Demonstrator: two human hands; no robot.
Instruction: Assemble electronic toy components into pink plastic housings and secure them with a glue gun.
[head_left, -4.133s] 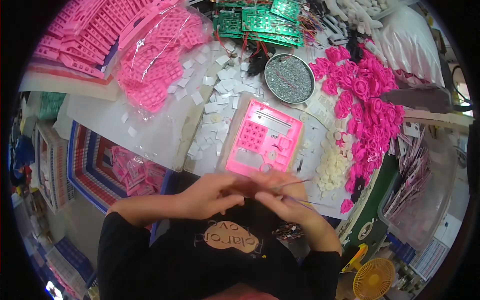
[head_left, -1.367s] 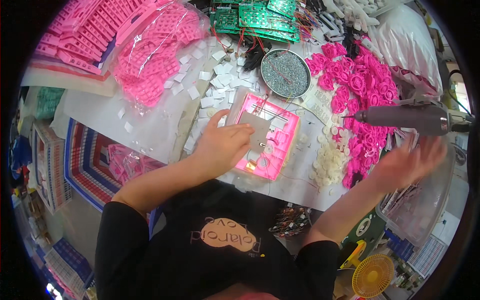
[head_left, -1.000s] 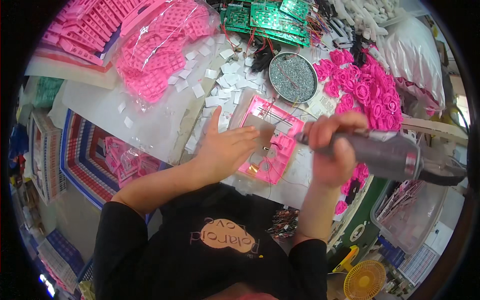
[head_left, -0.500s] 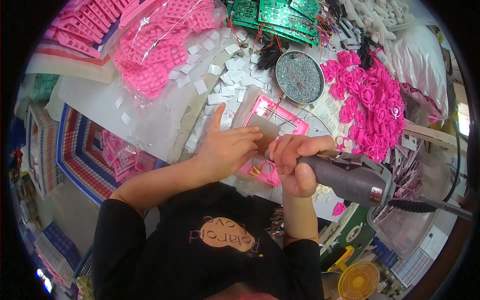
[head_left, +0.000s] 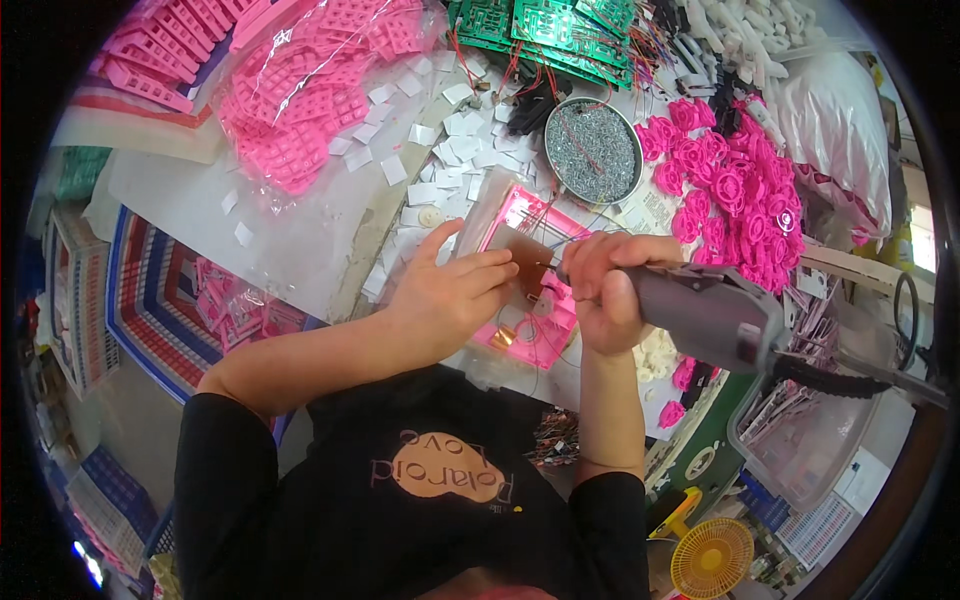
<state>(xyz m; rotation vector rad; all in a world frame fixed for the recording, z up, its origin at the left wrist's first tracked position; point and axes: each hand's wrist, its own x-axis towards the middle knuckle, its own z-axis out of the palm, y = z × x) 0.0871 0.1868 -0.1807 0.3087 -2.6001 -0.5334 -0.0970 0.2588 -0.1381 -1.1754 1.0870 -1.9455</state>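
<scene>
My left hand [head_left: 445, 300] rests at the left edge of a brown circuit board [head_left: 530, 262], its fingers stretched out and the thumb apart. The board lies in an open pink plastic housing [head_left: 540, 348], with thin wires and a small gold-coloured part in its near end. In my right hand [head_left: 608, 285] is a grey electric screwdriver [head_left: 705, 318], held nearly level with the fingers wrapped round its front end. Its thin bit points left at the board; whether the tip touches a screw is too small to tell.
Beyond the housing stands a round bowl [head_left: 548, 172] of small screws. White square pads [head_left: 465, 150] lie scattered around it. Green circuit boards [head_left: 570, 40] are stacked at the back, pink rose-shaped parts [head_left: 740, 190] heaped at right. A bag of pink parts [head_left: 300, 100] lies far left.
My right hand has shifted the screwdriver away from me, so its bit now points at the brown board's middle right. My left hand stays at the board's left edge.
</scene>
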